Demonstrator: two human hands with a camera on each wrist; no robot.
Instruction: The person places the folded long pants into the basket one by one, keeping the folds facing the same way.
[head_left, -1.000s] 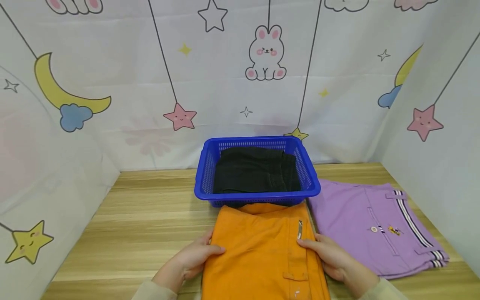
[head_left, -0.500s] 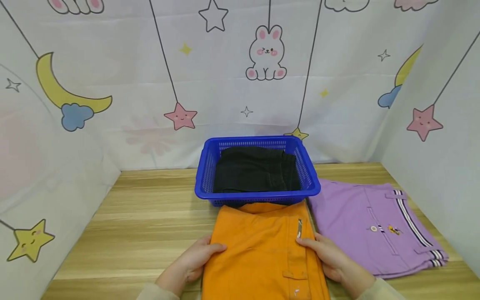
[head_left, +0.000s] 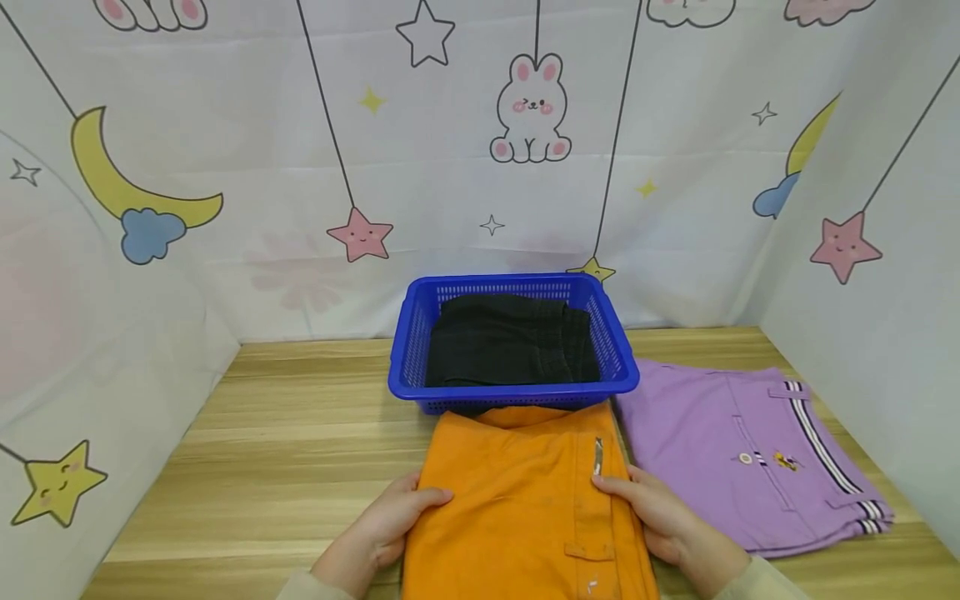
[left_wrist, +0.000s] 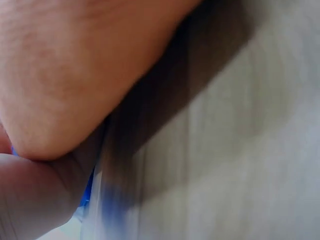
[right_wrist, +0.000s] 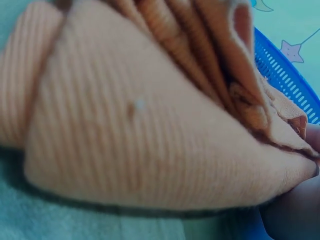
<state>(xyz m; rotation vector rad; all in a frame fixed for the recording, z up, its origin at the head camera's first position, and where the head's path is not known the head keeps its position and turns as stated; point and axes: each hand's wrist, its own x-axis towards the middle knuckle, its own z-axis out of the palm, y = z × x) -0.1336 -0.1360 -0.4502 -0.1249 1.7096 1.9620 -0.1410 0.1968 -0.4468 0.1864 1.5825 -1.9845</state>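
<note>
Folded orange pants lie at the front middle of the table, belt loops toward the right, just before the basket. My left hand grips their left edge, thumb on top and the other fingers hidden beside and under the fold. On the opposite edge my right hand holds them the same way, thumb near the loop on the waistband. The right wrist view shows the layered pants from the side, with fingers at the lower right corner. Mostly the left hand and blurred tabletop fill the left wrist view.
A blue plastic basket stands behind the orange pants, with folded black pants inside. Folded purple pants with a striped waistband lie on the right. The wooden table is enclosed by white printed cloth.
The left hand shifts very slightly along the edge of the orange pants. Otherwise both hands keep their hold, and the basket and garments stay in place.
</note>
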